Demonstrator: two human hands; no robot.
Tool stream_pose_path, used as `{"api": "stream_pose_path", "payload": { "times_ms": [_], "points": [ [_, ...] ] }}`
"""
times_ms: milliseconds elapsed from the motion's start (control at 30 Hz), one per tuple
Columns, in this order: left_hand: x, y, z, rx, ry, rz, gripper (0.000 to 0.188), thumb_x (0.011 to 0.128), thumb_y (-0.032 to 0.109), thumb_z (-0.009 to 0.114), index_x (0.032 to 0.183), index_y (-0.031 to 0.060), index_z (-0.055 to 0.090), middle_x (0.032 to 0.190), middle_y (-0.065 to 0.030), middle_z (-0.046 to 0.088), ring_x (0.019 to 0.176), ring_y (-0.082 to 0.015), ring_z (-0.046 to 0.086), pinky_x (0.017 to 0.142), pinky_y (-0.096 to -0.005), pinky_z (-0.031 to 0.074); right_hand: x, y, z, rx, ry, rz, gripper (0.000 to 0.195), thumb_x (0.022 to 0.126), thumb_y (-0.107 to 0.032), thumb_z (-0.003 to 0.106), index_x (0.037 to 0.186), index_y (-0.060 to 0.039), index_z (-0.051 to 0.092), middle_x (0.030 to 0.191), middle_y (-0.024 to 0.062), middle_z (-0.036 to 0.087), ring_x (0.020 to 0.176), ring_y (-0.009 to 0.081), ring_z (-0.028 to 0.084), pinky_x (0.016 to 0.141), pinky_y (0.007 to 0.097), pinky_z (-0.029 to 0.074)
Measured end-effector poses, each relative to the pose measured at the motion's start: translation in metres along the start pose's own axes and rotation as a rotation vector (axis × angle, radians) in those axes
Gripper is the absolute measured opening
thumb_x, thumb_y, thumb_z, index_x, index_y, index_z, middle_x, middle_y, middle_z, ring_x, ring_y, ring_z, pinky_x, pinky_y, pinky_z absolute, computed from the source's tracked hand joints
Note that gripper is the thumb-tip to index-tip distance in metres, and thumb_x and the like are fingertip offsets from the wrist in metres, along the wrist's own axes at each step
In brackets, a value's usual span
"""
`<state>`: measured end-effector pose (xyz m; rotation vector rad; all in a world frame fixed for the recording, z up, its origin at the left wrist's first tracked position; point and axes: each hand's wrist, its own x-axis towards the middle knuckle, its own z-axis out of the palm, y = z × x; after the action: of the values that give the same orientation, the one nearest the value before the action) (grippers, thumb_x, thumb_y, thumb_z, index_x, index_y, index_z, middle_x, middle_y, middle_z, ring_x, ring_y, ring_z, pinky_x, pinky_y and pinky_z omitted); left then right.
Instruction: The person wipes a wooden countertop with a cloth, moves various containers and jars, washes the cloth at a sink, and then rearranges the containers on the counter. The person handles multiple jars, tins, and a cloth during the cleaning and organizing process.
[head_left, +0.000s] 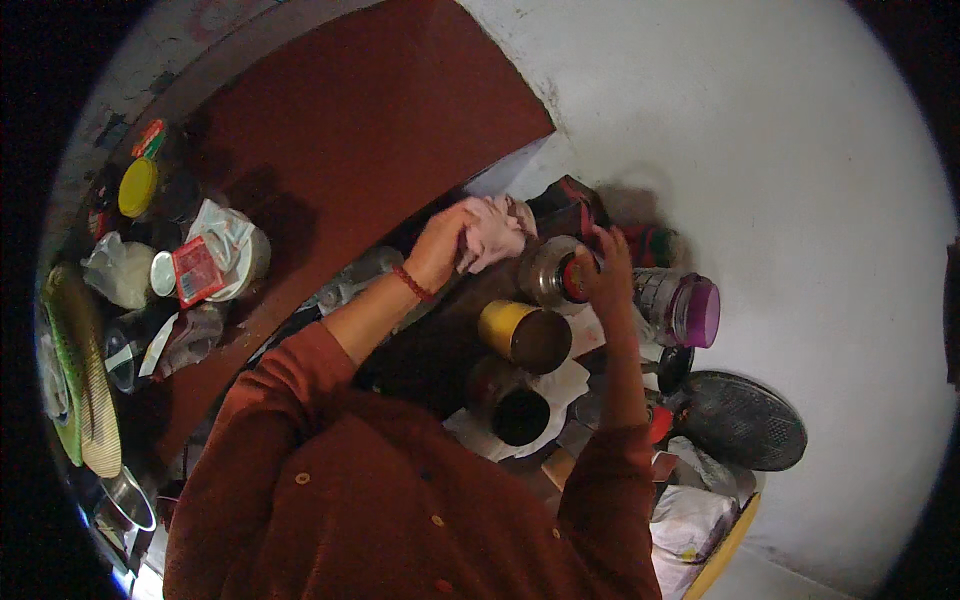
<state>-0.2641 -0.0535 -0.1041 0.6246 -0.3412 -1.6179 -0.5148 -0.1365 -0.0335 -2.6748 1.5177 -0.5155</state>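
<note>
My left hand (442, 244), with a red beaded bracelet at the wrist, grips a crumpled pale pink cloth (491, 232). Behind the cloth a pale rounded thing shows in part. My right hand (609, 270) is raised with bent, parted fingers by the red lid (575, 280) of a clear jar (541, 271); whether it touches the lid I cannot tell. Nearer my body a yellow container (506, 322) lies with its dark end towards me. Beside it is another dark-ended jar (520, 416). A clear jar with a purple lid (697, 311) stands right of my right wrist.
A reddish-brown surface (360, 112) stretches to the upper left. On the left are a yellow lid (138, 187), a white tub (259, 262) with a red packet (199, 271), and plastic bags. A dark perforated oval thing (739, 420) leans at the white wall (787, 187), above a bag-filled box (724, 551).
</note>
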Motion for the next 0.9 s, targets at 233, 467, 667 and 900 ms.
{"api": "stream_pose_path", "payload": {
  "times_ms": [233,467,667,900],
  "points": [
    [0.042,-0.106,0.023,1.005,-0.404,0.39,0.037,0.095,0.016,0.042,0.13,0.0017,0.042,0.135,-0.0117,0.041,0.126,-0.023,0.039,0.105,-0.032,0.029,-0.029,0.0,0.045,0.279,-0.013,0.325,0.042,0.09,-0.034,0.053,0.115,-0.0001,0.051,0.115,0.0222,0.052,0.106,0.038,0.051,0.09,0.0421,0.04],
    [0.089,-0.096,0.051,0.926,-0.483,0.279,0.039,0.099,0.022,0.037,0.129,-0.0006,0.044,0.135,-0.0162,0.043,0.127,-0.028,0.039,0.106,-0.0333,0.029,-0.035,0.016,0.05,0.368,0.011,0.395,0.043,0.089,-0.038,0.054,0.112,-0.0016,0.052,0.109,0.0199,0.055,0.102,0.0357,0.052,0.085,0.0428,0.042],
    [0.145,-0.129,0.065,1.13,-0.288,-0.138,0.045,0.097,0.036,0.037,0.105,-0.0009,0.062,0.093,-0.0125,0.067,0.085,-0.0259,0.062,0.08,-0.0358,0.047,-0.033,0.016,0.051,0.364,0.032,0.407,0.045,0.087,-0.037,0.056,0.112,-0.0008,0.052,0.113,0.0198,0.054,0.102,0.0351,0.053,0.086,0.0418,0.043],
    [0.164,-0.158,0.029,0.781,-0.074,-0.235,0.041,0.093,0.033,0.042,0.094,-0.0028,0.061,0.086,-0.016,0.063,0.078,-0.0242,0.059,0.075,-0.0361,0.045,-0.034,0.013,0.047,0.348,0.054,0.428,0.041,0.087,-0.029,0.058,0.115,-0.0005,0.051,0.112,0.0165,0.054,0.101,0.0288,0.054,0.087,0.0378,0.042]
  ]
}}
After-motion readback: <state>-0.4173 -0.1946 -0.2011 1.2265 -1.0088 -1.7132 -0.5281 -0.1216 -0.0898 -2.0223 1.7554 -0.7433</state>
